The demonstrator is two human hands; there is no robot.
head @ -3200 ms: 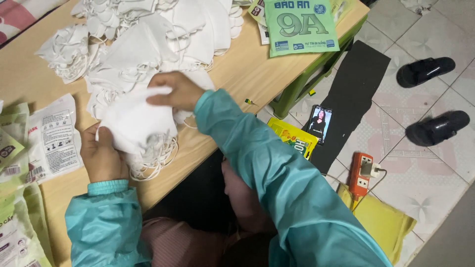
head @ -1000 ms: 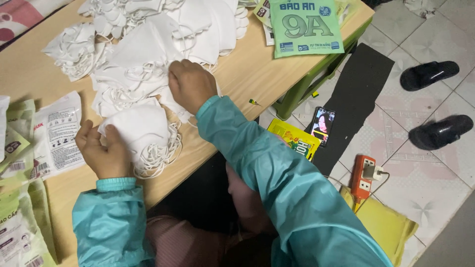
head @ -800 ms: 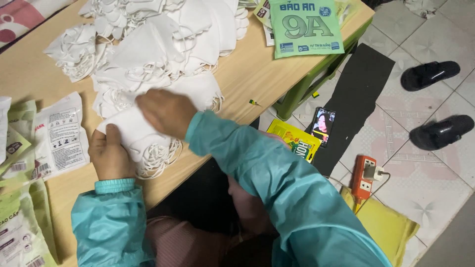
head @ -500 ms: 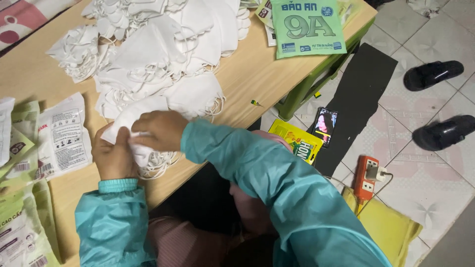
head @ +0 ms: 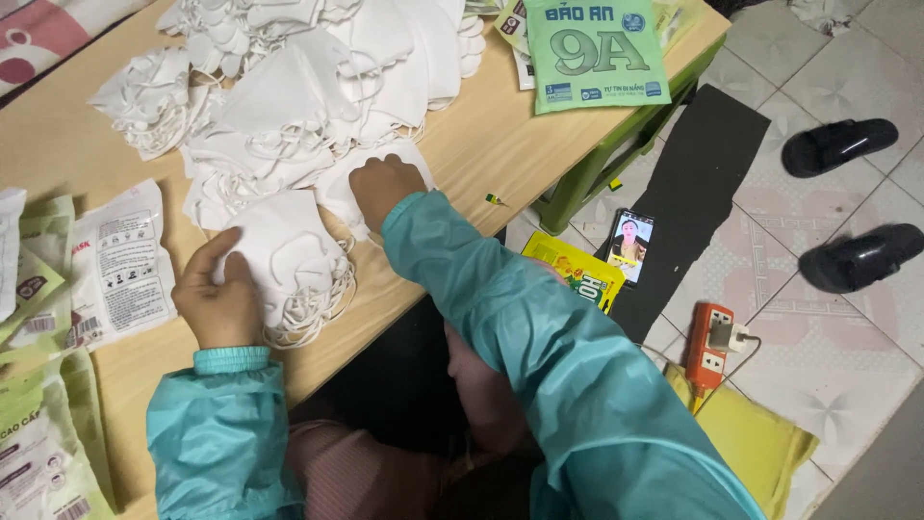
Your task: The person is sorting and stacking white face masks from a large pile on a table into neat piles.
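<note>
We see the far tabletop choked by the loose heap of white masks [head: 318,87] — no bare path there. The small mask stack [head: 289,265] under the left hand [head: 217,299] and the packets [head: 115,265] just beside it block the left side. Bare wooden table [head: 486,144] lies open right of the right hand [head: 385,188] — up to the green packet [head: 597,53] at the corner.

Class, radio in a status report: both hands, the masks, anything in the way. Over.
Left hand flat on small mask stack. Right hand on a mask at the big pile. Nothing blocking between them.
</note>
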